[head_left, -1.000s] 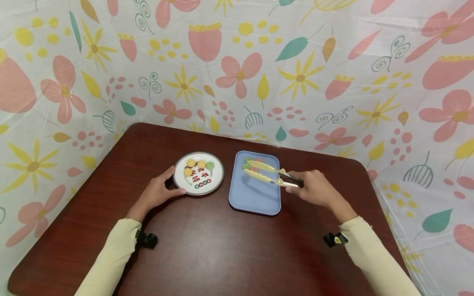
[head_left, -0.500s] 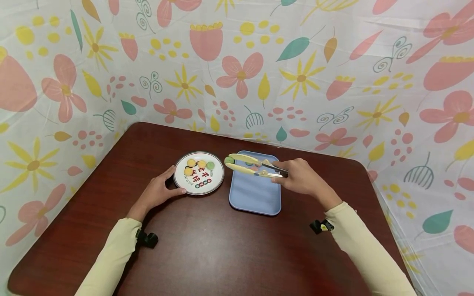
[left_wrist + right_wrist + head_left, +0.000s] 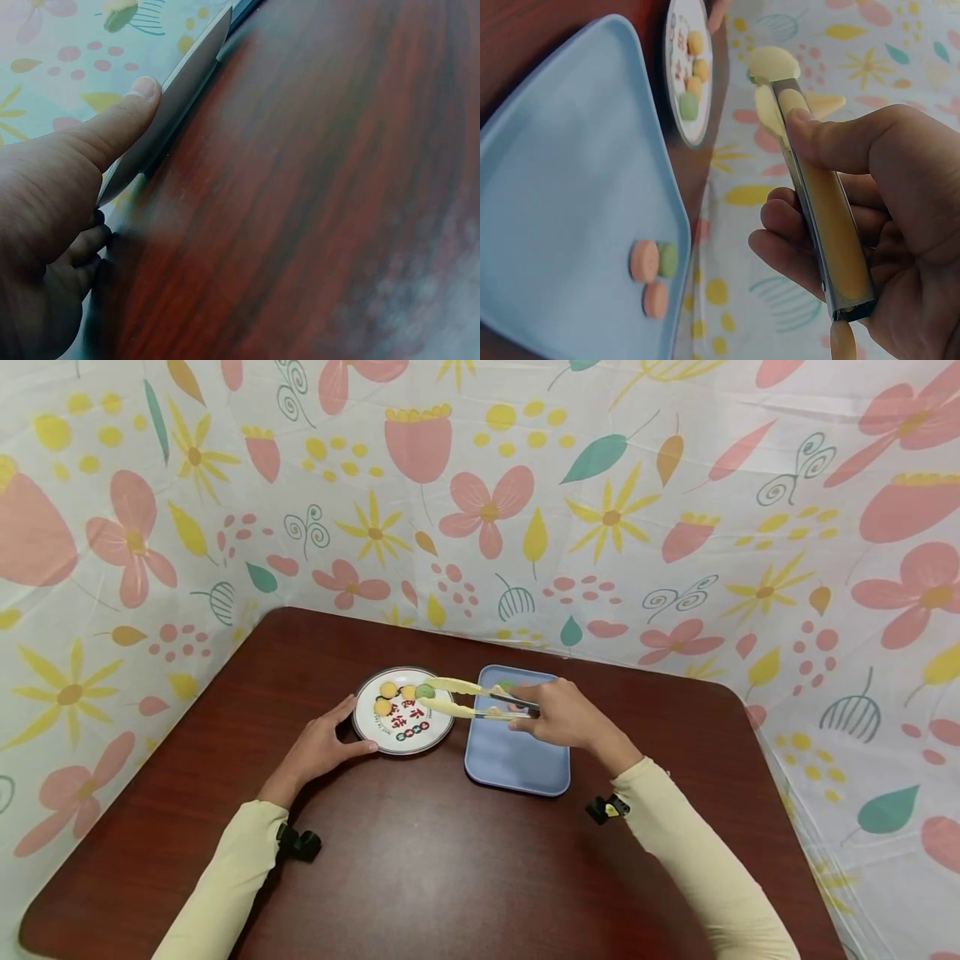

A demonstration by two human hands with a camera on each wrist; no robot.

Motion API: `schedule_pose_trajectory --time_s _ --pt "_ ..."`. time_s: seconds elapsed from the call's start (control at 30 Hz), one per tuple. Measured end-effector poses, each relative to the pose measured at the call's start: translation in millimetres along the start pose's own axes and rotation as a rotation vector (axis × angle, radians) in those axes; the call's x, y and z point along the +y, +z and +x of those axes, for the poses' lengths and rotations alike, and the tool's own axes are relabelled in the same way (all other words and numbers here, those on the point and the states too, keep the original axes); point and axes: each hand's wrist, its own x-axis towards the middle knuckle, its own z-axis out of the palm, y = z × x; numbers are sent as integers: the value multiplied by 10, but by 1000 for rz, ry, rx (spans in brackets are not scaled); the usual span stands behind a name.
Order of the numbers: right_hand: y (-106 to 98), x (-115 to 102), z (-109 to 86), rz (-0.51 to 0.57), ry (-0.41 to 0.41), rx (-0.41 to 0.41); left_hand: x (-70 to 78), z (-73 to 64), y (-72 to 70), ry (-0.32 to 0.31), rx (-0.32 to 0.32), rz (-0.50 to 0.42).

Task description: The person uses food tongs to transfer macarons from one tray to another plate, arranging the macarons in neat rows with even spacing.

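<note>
A white plate [image 3: 437, 727] with a dark rim and red characters bears several small round orange pieces [image 3: 384, 707] and a green one [image 3: 688, 106]. My left hand [image 3: 318, 747] holds the plate's left edge, thumb on the rim and fingers round its side. With my right hand [image 3: 566, 710] I grip tongs [image 3: 453, 685] with yellow tips and metal handles. Between the tips sits a round green piece [image 3: 425, 692], above the plate's right part. It overlaps the plate's green piece in the head view; contact cannot be told.
A blue tray [image 3: 517, 768] lies right of the plate, under the tongs' handles. Two pink pieces [image 3: 644, 260] and a green piece [image 3: 667, 259] lie near its edge. Both rest on a dark brown table [image 3: 420, 860] against a flower-patterned cloth [image 3: 480, 593].
The tongs have lifted a green piece from the tray and carried it left over the plate, with my right hand moving left. My left hand and the plate have stayed put.
</note>
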Motion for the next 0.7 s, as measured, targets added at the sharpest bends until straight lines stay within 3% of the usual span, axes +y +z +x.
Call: schedule_pose_trajectory --time_s 0.23,0.7 --pt "185 -64 131 -37 -1 -29 -11 9 12 9 4 -1" --pt "406 -47 289 -69 -64 -7 -1 2 10 2 5 -5"
